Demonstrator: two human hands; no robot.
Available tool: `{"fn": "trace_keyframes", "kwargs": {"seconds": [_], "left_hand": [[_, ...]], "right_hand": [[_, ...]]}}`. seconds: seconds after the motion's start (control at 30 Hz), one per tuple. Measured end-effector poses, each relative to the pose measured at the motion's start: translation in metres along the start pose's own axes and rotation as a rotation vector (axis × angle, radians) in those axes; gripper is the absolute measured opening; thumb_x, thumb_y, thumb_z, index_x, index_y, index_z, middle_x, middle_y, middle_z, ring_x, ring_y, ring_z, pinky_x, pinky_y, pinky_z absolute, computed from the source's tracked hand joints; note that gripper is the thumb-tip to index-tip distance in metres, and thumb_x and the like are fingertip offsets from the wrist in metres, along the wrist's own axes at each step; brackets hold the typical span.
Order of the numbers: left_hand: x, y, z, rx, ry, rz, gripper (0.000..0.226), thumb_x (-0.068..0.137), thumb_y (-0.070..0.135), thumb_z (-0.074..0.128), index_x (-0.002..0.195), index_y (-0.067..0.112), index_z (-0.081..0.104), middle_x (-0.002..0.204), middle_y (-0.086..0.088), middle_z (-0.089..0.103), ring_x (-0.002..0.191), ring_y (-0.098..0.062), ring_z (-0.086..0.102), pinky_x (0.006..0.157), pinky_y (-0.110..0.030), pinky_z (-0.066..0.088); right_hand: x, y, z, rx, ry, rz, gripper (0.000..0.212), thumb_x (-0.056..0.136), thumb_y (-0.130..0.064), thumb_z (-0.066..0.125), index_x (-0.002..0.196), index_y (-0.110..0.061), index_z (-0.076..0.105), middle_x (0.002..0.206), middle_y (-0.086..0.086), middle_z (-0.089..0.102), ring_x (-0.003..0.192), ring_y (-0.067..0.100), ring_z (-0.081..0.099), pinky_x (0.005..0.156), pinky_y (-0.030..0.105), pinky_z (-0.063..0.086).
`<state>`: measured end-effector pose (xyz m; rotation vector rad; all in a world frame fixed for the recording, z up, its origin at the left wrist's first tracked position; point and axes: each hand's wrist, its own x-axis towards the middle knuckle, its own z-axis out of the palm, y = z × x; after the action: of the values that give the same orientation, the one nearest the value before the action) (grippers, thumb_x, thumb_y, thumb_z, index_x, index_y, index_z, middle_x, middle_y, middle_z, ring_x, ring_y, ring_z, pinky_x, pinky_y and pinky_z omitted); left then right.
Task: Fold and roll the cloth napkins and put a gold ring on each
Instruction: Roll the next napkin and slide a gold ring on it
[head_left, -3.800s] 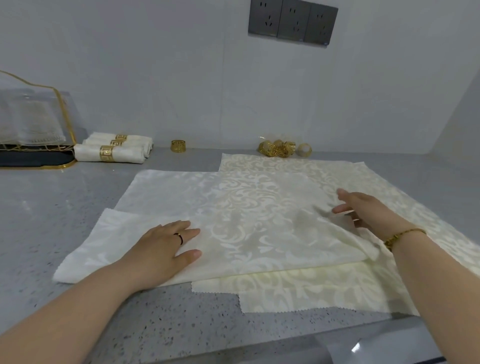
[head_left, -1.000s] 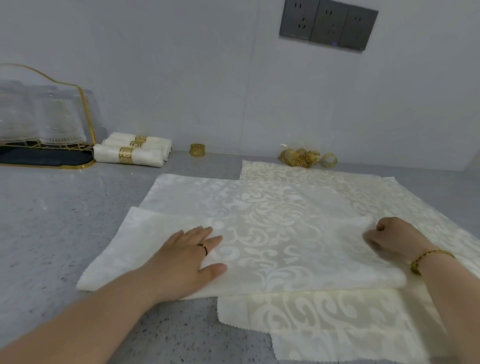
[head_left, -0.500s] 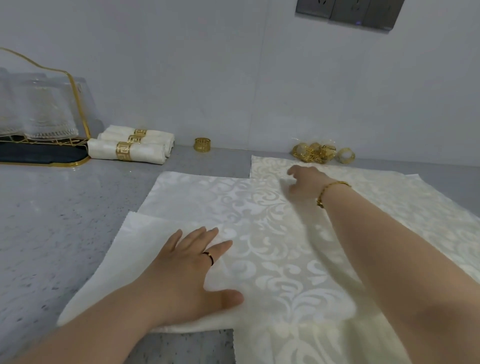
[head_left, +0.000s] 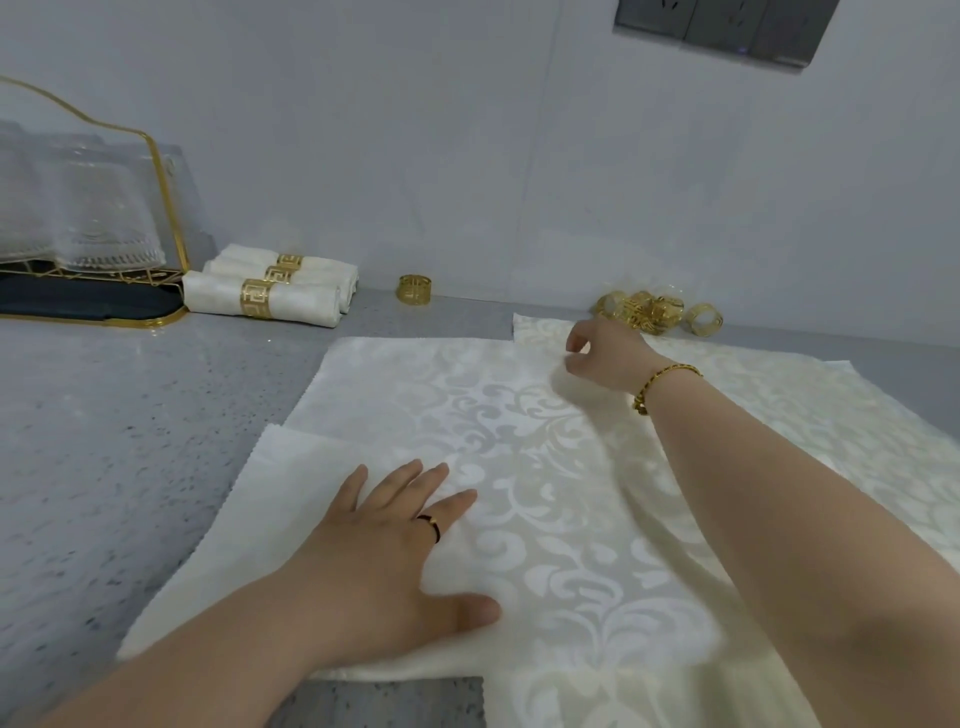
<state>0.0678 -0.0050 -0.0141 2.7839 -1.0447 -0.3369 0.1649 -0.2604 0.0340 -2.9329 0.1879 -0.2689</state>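
A cream damask cloth napkin (head_left: 498, 467), folded over itself, lies flat on the speckled grey table (head_left: 130, 441), on top of more unfolded napkins (head_left: 831, 415) of the same cloth that spread out to its right. The left hand (head_left: 395, 545) is spread open, palm down, on the napkin's near left part and pins it without gripping. The right hand (head_left: 602, 358) reaches to the napkin's far right corner with its fingers curled, thumb and forefinger close together; whether they have pinched the edge cannot be told.

The cloth looks thin, light and limp, with a smooth sheen, so it will likely slide on the layers beneath and sag if lifted by one point. Corners and the folded edge seem the best places to take hold, one hand flat as an anchor.

Beyond the napkin's far left corner lie three rolled napkins with gold rings (head_left: 270, 286), a single gold ring (head_left: 414, 289) beside them, and a heap of loose gold rings (head_left: 649, 309) beyond its far right corner.
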Motion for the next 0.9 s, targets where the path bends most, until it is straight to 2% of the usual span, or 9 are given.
{"fn": "trace_keyframes", "kwargs": {"seconds": [0.07, 0.13, 0.2, 0.33, 0.43, 0.5, 0.57, 0.63, 0.9], "left_hand": [[0.001, -0.006, 0.001, -0.002, 0.121, 0.018, 0.12, 0.029, 0.088, -0.014, 0.14, 0.043, -0.013, 0.129, 0.027, -0.027, 0.12, 0.008, -0.027, 0.109, -0.028, -0.02], [0.004, -0.012, -0.001, 0.085, 0.422, 0.084, 0.108, 0.05, 0.09, -0.011, 0.143, 0.038, 0.002, 0.147, 0.013, -0.008, 0.135, 0.001, -0.009, 0.109, -0.023, -0.009], [0.002, -0.018, -0.007, 0.115, 0.682, 0.063, 0.078, 0.078, 0.072, 0.022, 0.137, 0.022, 0.033, 0.143, -0.009, 0.039, 0.13, -0.017, 0.024, 0.105, -0.029, 0.011], [-0.009, -0.03, -0.021, 0.187, 0.912, -0.031, 0.087, 0.061, 0.041, 0.076, 0.131, 0.009, 0.036, 0.13, -0.022, 0.049, 0.12, -0.029, 0.03, 0.104, -0.033, 0.009], [-0.025, -0.022, -0.028, 0.285, 0.676, -0.172, 0.101, 0.059, 0.033, 0.082, 0.142, 0.017, 0.027, 0.143, -0.018, 0.037, 0.131, -0.025, 0.025, 0.106, -0.031, -0.002], [-0.031, -0.018, -0.027, 0.318, 0.529, -0.179, 0.075, 0.086, 0.034, 0.056, 0.145, 0.028, 0.01, 0.154, 0.001, 0.016, 0.141, -0.015, 0.009, 0.112, -0.031, -0.007], [-0.042, -0.013, -0.023, 0.401, 0.364, -0.161, 0.054, 0.095, 0.028, 0.039, 0.144, 0.032, 0.017, 0.152, 0.013, 0.013, 0.141, -0.008, 0.008, 0.114, -0.027, -0.001], [-0.049, -0.016, -0.018, 0.384, 0.329, -0.12, 0.048, 0.097, 0.024, 0.035, 0.143, 0.033, 0.022, 0.151, 0.016, 0.017, 0.139, -0.006, 0.015, 0.112, -0.021, 0.007], [-0.077, -0.017, -0.008, 0.434, 0.217, -0.045, 0.048, 0.1, 0.024, 0.028, 0.145, 0.033, 0.013, 0.154, 0.014, 0.009, 0.139, -0.007, 0.018, 0.107, -0.016, 0.018]], "right_hand": [[-0.013, -0.002, -0.013, 0.08, 0.048, -0.038, 0.007, 0.086, -0.012, 0.052, 0.091, -0.012, 0.057, 0.106, 0.006, 0.06, 0.096, 0.021, 0.052, 0.081, 0.029, 0.04], [-0.037, -0.008, -0.03, 0.112, 0.097, -0.118, 0.005, 0.084, -0.01, 0.055, 0.081, -0.014, 0.053, 0.091, 0.001, 0.056, 0.099, 0.024, 0.054, 0.084, 0.031, 0.04], [-0.065, -0.013, -0.044, 0.076, 0.139, -0.204, 0.003, 0.083, -0.01, 0.057, 0.081, -0.012, 0.057, 0.087, -0.002, 0.053, 0.099, 0.022, 0.05, 0.08, 0.028, 0.035], [-0.127, -0.016, -0.061, -0.011, 0.145, -0.307, 0.007, 0.083, -0.012, 0.06, 0.088, -0.008, 0.062, 0.086, -0.002, 0.054, 0.092, 0.015, 0.041, 0.086, 0.024, 0.027], [-0.17, -0.017, -0.057, -0.077, 0.195, -0.385, 0.004, 0.074, -0.014, 0.066, 0.076, -0.012, 0.063, 0.076, 0.0, 0.062, 0.083, 0.021, 0.054, 0.085, 0.026, 0.029], [-0.19, -0.014, -0.047, -0.159, 0.225, -0.432, 0.01, 0.058, -0.017, 0.069, 0.065, -0.016, 0.06, 0.063, -0.005, 0.061, 0.07, 0.02, 0.06, 0.08, 0.024, 0.033], [-0.206, -0.007, -0.035, -0.218, 0.239, -0.456, 0.024, 0.048, -0.015, 0.077, 0.062, -0.019, 0.058, 0.058, -0.009, 0.059, 0.073, 0.014, 0.056, 0.083, 0.024, 0.03], [-0.213, -0.002, -0.022, -0.286, 0.241, -0.469, 0.033, 0.04, -0.017, 0.084, 0.062, -0.022, 0.06, 0.059, -0.01, 0.058, 0.079, 0.011, 0.048, 0.089, 0.029, 0.027], [-0.224, 0.022, -0.019, -0.638, 0.226, -0.25, 0.034, 0.018, -0.028, 0.084, 0.045, -0.022, 0.064, 0.051, -0.003, 0.056, 0.065, 0.025, 0.064, 0.089, 0.046, 0.026]]}}
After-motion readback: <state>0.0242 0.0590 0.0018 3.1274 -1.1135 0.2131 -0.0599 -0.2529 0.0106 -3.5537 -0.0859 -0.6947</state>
